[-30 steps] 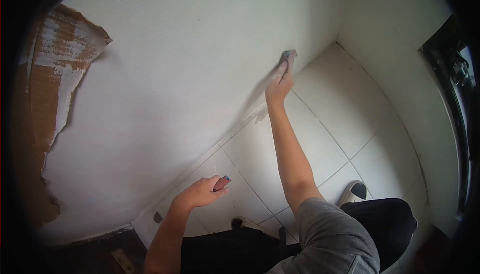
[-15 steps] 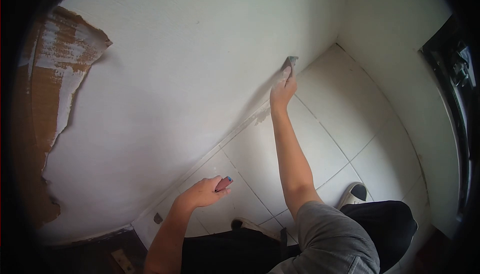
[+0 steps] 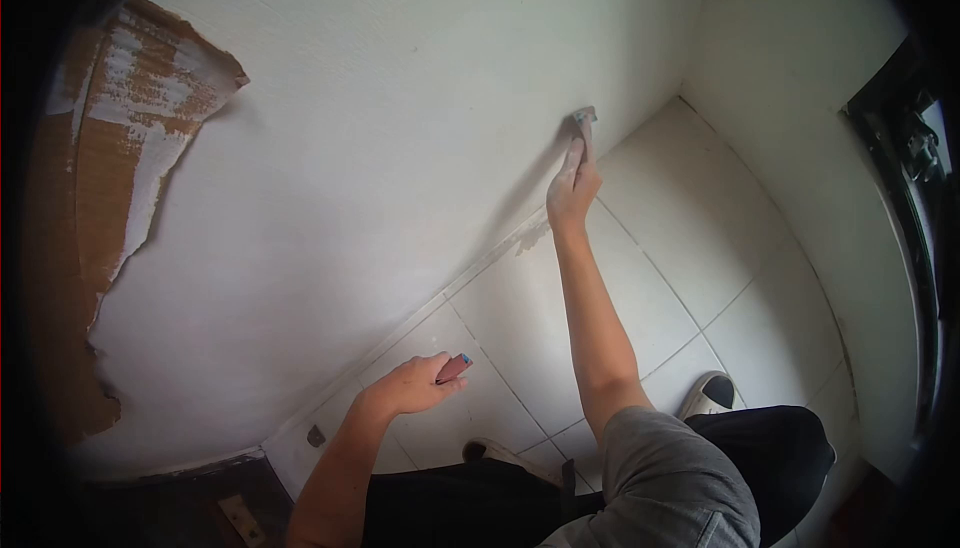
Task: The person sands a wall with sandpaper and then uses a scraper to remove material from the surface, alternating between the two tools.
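Note:
Low over the floor tiles, my left hand (image 3: pixel 412 386) is closed around a small reddish-brown piece of folded sandpaper (image 3: pixel 454 369) with a blue end. My right hand (image 3: pixel 573 190) reaches forward along the white wall (image 3: pixel 380 158), its fingers gripping another piece of sandpaper (image 3: pixel 587 126). That piece is at the lower wall near the corner, and it appears to touch the surface; the exact contact is hard to see. A shadow of the right hand falls on the wall just left of it.
Torn brown cardboard (image 3: pixel 105 218) with white smears stands at the left. White tiles (image 3: pixel 690 198) cover the floor, with a grey patch along the wall's base. A dark-framed object (image 3: pixel 915 158) is at the right. My shoe (image 3: pixel 708 395) rests on the tiles.
My right hand has turned a little at the wall, and its sandpaper now tilts differently. The view has shifted slightly. My left hand holds its sandpaper much as before.

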